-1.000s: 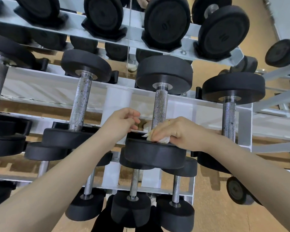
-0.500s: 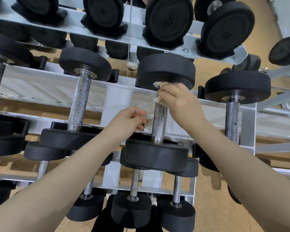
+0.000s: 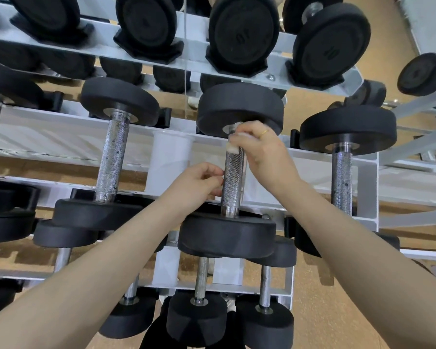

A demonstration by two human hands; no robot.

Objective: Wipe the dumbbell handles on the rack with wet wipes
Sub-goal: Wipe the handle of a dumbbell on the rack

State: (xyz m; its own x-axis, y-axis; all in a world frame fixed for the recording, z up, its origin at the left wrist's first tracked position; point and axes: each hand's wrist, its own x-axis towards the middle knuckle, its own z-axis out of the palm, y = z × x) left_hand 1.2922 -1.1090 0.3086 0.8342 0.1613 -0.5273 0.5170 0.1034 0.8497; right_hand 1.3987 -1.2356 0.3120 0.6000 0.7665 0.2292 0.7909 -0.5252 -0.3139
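A white metal rack (image 3: 171, 157) with several tiers is seen from above, loaded with black dumbbells. On the middle tier, a neighbouring dumbbell (image 3: 112, 157) lies to the left of the one being cleaned and another (image 3: 341, 177) to the right, each well apart from it. The top tier is filled with larger black weight heads (image 3: 242, 34), which overhang the far end of the middle row. Shorter dumbbells (image 3: 199, 285) are stored on the lowest tier, above a tan floor (image 3: 320, 311).

The centre dumbbell handle (image 3: 233, 182), knurled and speckled, is laid across the middle tier with its long axis running away from the viewer, one black head near and one far. A white wet wipe (image 3: 233, 144) is pinched against the far end of that handle, just under the far head, by the curled fingers of the right hand (image 3: 264, 149), on which a ring is worn. The left hand (image 3: 199, 182) is held just beside the handle's left side, its fingers curled loosely inward; whether anything is gripped in it cannot be told.
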